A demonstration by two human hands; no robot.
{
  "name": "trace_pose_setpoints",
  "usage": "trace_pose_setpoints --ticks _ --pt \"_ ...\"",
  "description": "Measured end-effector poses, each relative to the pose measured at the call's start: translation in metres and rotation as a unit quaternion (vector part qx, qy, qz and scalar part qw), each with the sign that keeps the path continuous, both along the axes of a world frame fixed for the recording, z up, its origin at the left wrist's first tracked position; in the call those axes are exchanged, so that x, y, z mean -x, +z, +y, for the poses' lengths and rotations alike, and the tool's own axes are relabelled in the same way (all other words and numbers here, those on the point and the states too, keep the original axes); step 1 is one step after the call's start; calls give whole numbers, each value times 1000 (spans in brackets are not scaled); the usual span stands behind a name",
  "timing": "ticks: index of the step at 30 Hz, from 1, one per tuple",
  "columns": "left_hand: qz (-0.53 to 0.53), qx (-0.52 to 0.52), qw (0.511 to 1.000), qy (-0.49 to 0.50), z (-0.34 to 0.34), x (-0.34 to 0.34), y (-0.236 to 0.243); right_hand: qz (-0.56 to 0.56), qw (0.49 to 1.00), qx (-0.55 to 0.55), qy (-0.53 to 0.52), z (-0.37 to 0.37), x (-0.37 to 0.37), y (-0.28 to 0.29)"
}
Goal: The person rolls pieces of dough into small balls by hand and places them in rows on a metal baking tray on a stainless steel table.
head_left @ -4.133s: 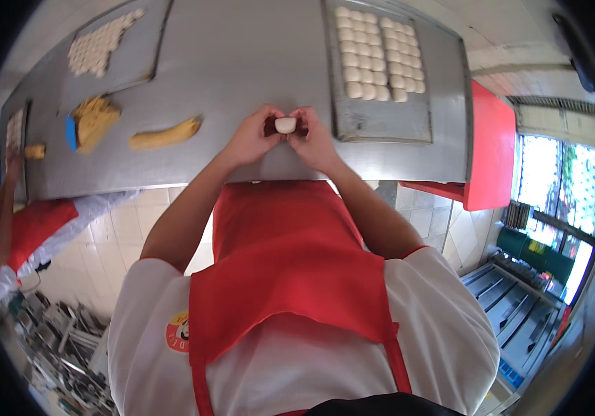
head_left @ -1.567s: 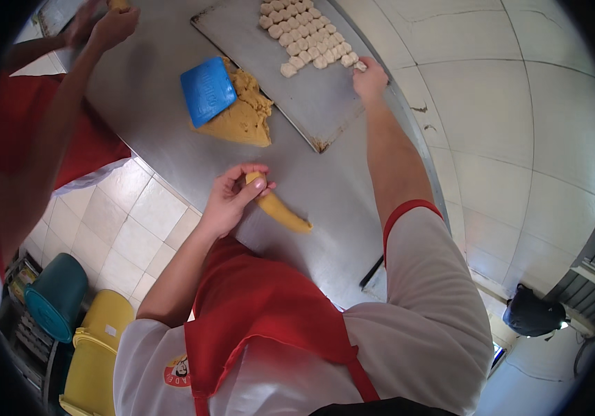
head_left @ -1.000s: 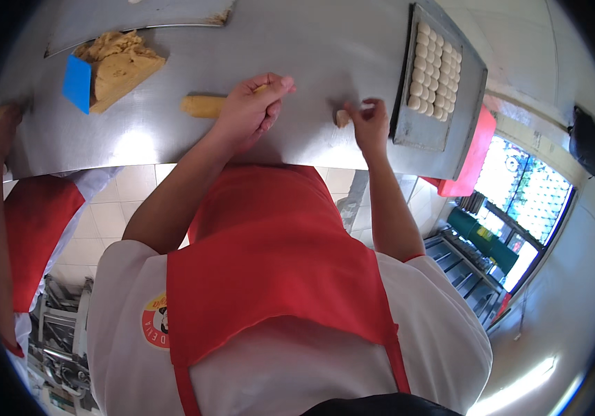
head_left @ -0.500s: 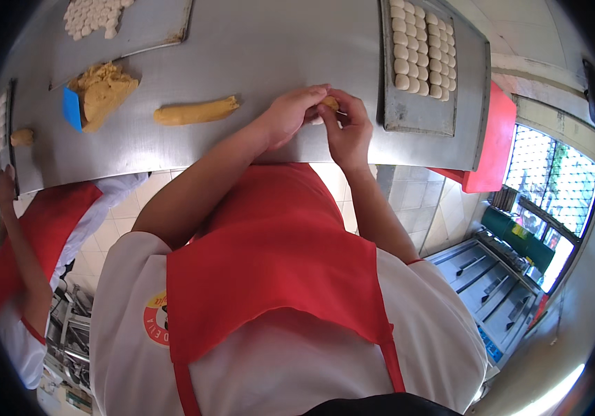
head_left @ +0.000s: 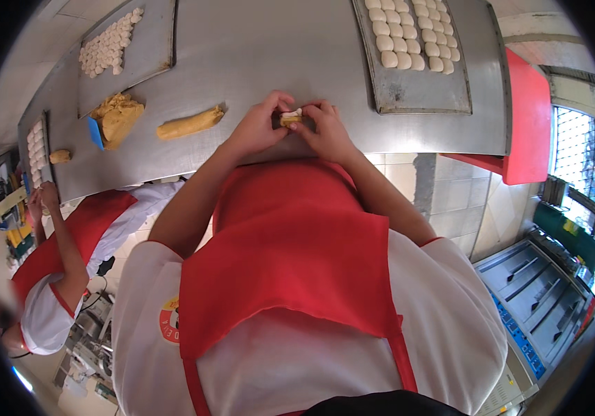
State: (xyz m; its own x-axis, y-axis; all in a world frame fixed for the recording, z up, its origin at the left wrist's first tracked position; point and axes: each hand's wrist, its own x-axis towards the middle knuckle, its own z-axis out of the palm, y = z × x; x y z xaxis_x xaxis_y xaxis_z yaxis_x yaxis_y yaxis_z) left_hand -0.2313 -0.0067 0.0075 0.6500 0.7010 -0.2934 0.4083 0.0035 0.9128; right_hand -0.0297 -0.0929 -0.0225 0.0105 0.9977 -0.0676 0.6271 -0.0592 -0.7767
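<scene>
Close to the near table edge, my left hand [head_left: 261, 126] and my right hand [head_left: 326, 132] meet around a small piece of white dough with yellow filling [head_left: 291, 119]. The fingertips of both hands are closed on it from either side. White dough shows at its top and yellow filling below; the fingers cover the rest. To the left of my hands lies a yellow filling log [head_left: 190, 124] on the steel table [head_left: 262, 52]. Further left is a mound of yellow filling [head_left: 120, 119] with a blue scraper [head_left: 95, 133] against its side.
A tray [head_left: 419, 93] at the right carries rows of round dough balls [head_left: 396, 35]. Another tray [head_left: 146, 59] at the far left holds small dough pieces [head_left: 108, 45]. At the left end, a co-worker in a red apron [head_left: 79, 225] works by a narrow tray [head_left: 46, 139] and a yellow lump [head_left: 60, 156].
The view has shifted. My hands have turned so the dough and filling now show between both sets of fingertips; before, mostly the yellow filling showed at my right fingers. The co-worker's hands have come together.
</scene>
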Motion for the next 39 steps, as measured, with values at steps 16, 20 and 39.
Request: trace_pose_setpoints --ticks 16,20,39 --pt "-105 67 964 233 -43 -20 21 382 921 76 -29 7 -14 36" --pt "-80 29 963 256 -43 -31 34 261 964 45 -33 10 -13 40" --pt "-109 -144 983 38 -15 14 22 344 930 113 -67 11 -5 66"
